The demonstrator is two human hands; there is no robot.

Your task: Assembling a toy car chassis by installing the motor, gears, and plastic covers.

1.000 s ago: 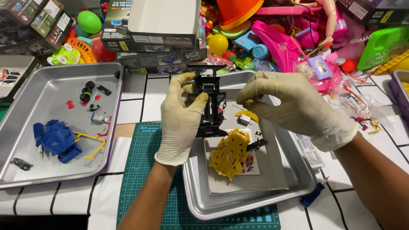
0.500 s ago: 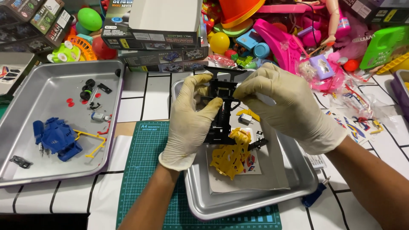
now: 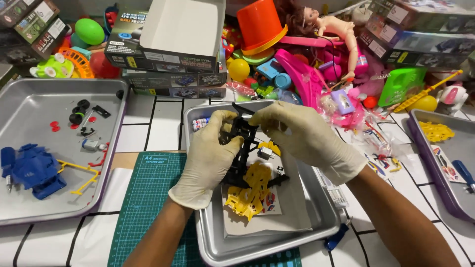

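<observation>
Right now both of your gloved hands meet over the middle metal tray, clamped on a black toy car chassis. Your left hand grips the chassis from its left side, thumb and fingers closed around the frame. Your right hand covers the top right of the chassis, its fingertips pinched together on the upper edge. The chassis is held nearly upright just above the tray, its lower end close to a yellow plastic parts frame that lies in the tray on a sheet of paper. A small sticker sheet sits beside the yellow frame on that paper. Under the tray's near left corner lies a green cutting mat. To the left of the middle tray, a second metal tray holds a blue toy car body, a yellow sprue and small black wheels. Behind the middle tray stands an open cardboard box, with a heap of bright plastic toys to its right. Far right of the middle tray, a purple-rimmed tray carries a blue screwdriver.
</observation>
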